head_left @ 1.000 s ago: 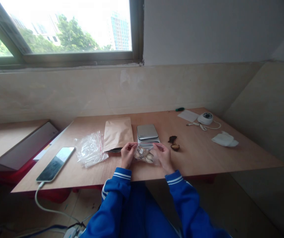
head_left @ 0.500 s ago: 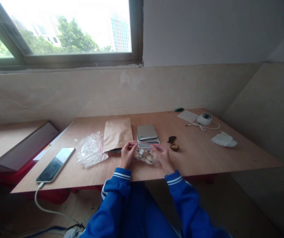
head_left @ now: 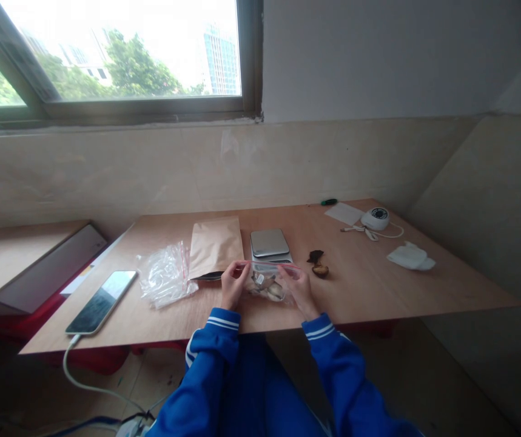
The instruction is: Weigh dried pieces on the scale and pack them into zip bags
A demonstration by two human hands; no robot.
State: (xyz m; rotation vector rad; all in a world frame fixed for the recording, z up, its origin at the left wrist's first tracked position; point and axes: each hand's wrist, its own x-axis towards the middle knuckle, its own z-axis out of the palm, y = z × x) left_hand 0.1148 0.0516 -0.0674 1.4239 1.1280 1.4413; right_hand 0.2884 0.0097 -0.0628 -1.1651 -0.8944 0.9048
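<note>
Between my hands is a clear zip bag (head_left: 267, 286) with a red strip along its top edge; several pale and brownish pieces, perhaps dried mushrooms, and a small white packet lie inside. My left hand (head_left: 234, 284) pinches the bag's upper left corner. At the upper right, the fingers of my right hand (head_left: 299, 290) grip the same edge. Just behind the bag sits a small kitchen scale (head_left: 270, 243) with a silver plate. A brown paper pouch (head_left: 216, 246) lies left of the scale, its dark opening facing me.
Crumpled clear bags (head_left: 164, 276) and a phone (head_left: 102, 303) on a cable lie to the left. Two dark brown dried pieces (head_left: 319, 269) rest right of the scale. Farther right are a white camera (head_left: 375, 218) with its cord, white paper (head_left: 344, 213), a crumpled tissue (head_left: 410, 257) and a green object (head_left: 329, 201).
</note>
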